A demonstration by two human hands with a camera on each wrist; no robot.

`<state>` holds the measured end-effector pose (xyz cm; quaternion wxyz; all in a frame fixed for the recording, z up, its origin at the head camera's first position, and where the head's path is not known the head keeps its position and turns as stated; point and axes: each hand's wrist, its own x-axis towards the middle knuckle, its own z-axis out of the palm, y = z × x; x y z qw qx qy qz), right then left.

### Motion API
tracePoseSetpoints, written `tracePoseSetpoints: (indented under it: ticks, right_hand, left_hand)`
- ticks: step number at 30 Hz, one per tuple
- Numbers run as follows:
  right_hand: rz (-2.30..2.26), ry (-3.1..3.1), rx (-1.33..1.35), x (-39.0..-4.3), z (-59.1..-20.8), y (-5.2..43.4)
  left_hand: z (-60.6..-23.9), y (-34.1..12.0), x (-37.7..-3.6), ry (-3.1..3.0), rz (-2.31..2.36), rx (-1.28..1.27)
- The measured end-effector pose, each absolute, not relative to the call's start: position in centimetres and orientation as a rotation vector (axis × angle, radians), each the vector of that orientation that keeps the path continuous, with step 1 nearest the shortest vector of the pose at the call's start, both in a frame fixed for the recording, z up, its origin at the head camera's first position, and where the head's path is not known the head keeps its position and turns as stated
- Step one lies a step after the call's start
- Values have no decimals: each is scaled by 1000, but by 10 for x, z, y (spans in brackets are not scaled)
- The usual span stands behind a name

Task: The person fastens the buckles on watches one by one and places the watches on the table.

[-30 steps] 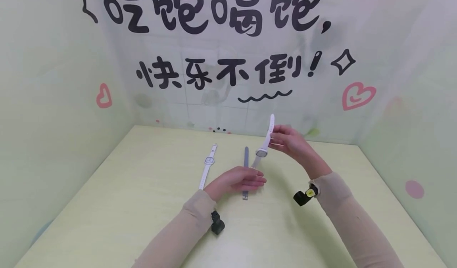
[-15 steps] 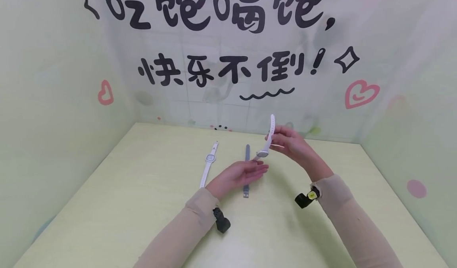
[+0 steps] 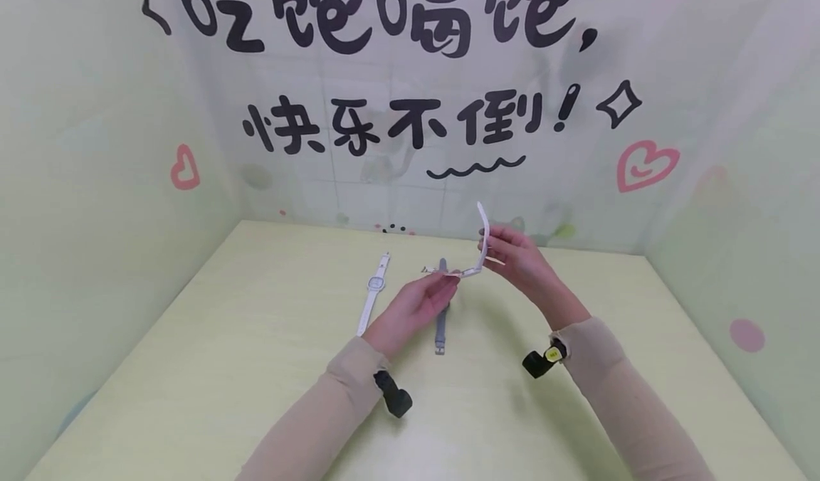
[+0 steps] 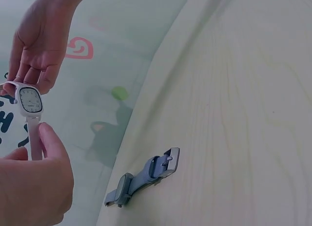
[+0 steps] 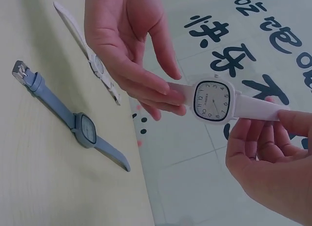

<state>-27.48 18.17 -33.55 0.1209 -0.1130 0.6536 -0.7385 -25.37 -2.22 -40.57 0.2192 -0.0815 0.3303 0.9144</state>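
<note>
Both hands hold a white wristwatch in the air above the table. My right hand pinches one half of its strap between thumb and fingers, and that strap end curves upward. On the other half, my left hand holds the buckle-side strap between thumb and fingers. The square dial with a black ring faces both wrist cameras. Below the left hand lies a blue-grey wristwatch, partly hidden in the head view. Left of it, a second white wristwatch lies stretched out on the table.
The pale wooden table is bounded by a printed back wall and side walls. Black cameras are strapped to both wrists.
The left hand has moved up and a little left with the buckle-side strap. The held watch has gone from hanging at a slant to bent, its buckle side now near level. The right hand stays about in place.
</note>
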Motion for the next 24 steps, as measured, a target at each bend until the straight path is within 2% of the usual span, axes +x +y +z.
tracePoseSetpoints:
  ticks: [17, 24]
  right_hand:
    - [-2230, 2032, -178, -277, -345, 183]
    - [-2284, 1997, -205, -276, -349, 188]
  left_hand:
    - [-396, -28, -255, 1020, 2558, -175]
    - [-396, -32, -258, 999, 2582, -166]
